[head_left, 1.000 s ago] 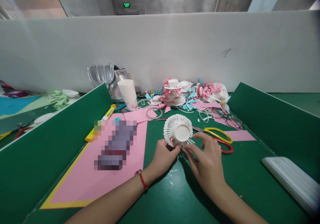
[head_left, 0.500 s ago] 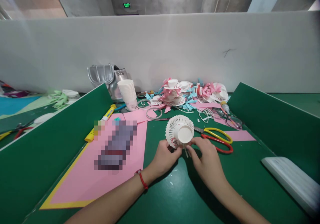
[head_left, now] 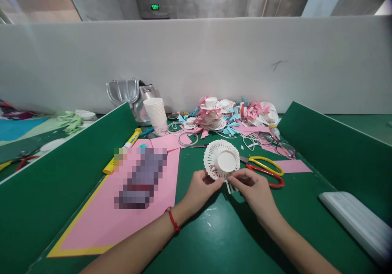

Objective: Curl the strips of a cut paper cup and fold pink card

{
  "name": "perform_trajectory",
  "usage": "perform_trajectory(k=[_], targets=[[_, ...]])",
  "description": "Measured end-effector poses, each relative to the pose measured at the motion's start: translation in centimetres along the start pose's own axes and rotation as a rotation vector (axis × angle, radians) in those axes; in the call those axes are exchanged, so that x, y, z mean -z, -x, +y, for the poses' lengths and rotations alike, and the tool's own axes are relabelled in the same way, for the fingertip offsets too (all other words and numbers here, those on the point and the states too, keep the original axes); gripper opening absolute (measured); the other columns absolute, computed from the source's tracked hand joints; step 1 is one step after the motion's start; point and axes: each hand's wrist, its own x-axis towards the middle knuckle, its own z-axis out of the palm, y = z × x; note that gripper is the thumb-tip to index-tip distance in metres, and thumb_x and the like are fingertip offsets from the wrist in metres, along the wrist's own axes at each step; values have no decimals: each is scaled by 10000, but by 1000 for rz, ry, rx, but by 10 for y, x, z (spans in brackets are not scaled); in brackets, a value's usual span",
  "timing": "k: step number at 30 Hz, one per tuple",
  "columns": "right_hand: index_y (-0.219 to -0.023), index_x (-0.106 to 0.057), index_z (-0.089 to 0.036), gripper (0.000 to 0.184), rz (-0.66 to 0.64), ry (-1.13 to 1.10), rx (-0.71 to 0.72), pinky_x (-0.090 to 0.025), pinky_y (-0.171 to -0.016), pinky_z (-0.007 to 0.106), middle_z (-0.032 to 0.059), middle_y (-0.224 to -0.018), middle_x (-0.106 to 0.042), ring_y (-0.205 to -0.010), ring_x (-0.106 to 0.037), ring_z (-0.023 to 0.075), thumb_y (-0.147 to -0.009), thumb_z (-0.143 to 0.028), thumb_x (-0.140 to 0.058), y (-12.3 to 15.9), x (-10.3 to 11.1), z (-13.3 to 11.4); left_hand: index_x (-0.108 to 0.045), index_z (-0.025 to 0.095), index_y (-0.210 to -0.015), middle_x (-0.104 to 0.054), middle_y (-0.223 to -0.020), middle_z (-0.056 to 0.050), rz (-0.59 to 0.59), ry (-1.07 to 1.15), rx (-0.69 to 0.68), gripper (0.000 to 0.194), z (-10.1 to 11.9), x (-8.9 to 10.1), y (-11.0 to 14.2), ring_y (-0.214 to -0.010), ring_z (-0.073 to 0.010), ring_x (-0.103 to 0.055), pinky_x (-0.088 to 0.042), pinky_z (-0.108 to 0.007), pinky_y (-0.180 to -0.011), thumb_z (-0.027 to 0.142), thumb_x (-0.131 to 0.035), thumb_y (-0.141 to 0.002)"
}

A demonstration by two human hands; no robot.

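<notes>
Just left of the scissors [head_left: 252, 159], the left hand [head_left: 203, 188] pinches a slit paper cup [head_left: 226, 161], and the right hand [head_left: 254, 188] seemingly grips its strips [head_left: 228, 186]. Farther left, behind the scissors, stand nested white cups [head_left: 155, 112].

There are two hands [head_left: 203, 188] [head_left: 255, 188], one fringed cup [head_left: 227, 161], two rings [head_left: 188, 145] [head_left: 175, 133], one bag [head_left: 124, 92]

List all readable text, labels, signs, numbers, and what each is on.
"EXIT": small green lit sign on the concrete wall; its upper line is too small to read.
Yellow-and-white tube: lettering too small.
Fringed white paper cup: red print, unreadable.
Cut white paper cups in the pink-and-blue paper pile: red print, unreadable.
No readable numbers.
</notes>
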Motion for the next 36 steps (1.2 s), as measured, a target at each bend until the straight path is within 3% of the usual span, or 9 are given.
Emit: perform_trajectory(k=[4, 9, 12, 15, 18, 22, 30, 36], targets=[[-596, -590, -162, 150, 31, -16, 5, -403, -510, 246, 10, -564, -608, -540, -543, 141, -587, -287, -672, 1, -1, -1, -646, 85, -793, -675, -824, -84, -58, 51, -25, 228, 2, -1, 1, -718, -154, -586, -446, -253, -686, 210, -664, -603], [-617, -574, -163, 138, 44, 57, 85, -412, -540, 260, 14, -592, -599, -563, -533, 146, -622, -283, -642, 4, -5, -1, -656, 88, -771, -681, -803, -74, 1, 66, -12, 194, 0, 1, -2, -710, -146, -585, -443, -241, -669, 196, -660, -610], [-659, -548, -174, 160, 154, 193, 178, -404, -560, 277, 8, -635, -561, -584, -492, 146, -613, -291, -646, 2, -3, 3, -656, 88, -788, -682, -815, -76, 12, 106, -14, 205, -2, 2, -3, -732, -152, -589, -444, -251, -697, 189, -661, -610], [-785, -518, -186, 324, 250, 199, 204, -415, -597, 295, 30, -786, -555, -663, -505, 163, -547, -313, -698, -2, 0, 6, -657, 85, -795, -680, -821, -85, 2, 114, 1, 222, -1, 2, -3, -761, -170, -591, -445, -274, -721, 220, -663, -618], [-941, -454, -199, 492, 101, -94, 41, -445, -607, 300, 56, -880, -575, -709, -563, 175, -546, -363, -697, -5, -1, 4, -656, 88, -794, -679, -831, -90, -6, 115, 12, 238, 1, 2, -2, -754, -176, -591, -447, -286, -716, 241, -671, -612], [-1001, -394, -206, 608, -92, -377, -156, -464, -650, 316, 20, -728, -633, -692, -614, 189, -518, -353, -732, -3, -6, -2, -661, 98, -813, -675, -872, -87, -15, 155, 11, 238, 4, 2, -1, -761, -167, -587, -444, -270, -707, 229, -668, -614], [-1013, -365, -228, 616, -30, -379, -67, -468, -557, 277, -2, -666, -643, -633, -631, 187, -531, -287, -744, -3, -4, 5, -655, 89, -708, -658, -703, -54, -38, 96, 24, 196, 3, 0, -1, -597, -118, -538, -421, -224, -573, 239, -682, -583], [-1056, -341, -235, 599, -92, -290, -3, -469, -529, 285, -28, -625, -611, -578, -625, 187, -582, -288, -703, -2, -5, 6, -641, 97, -735, -656, -720, -47, -14, 113, 32, 222, 1, 0, -2, -618, -130, -546, -418, -222, -559, 227, -688, -562]])
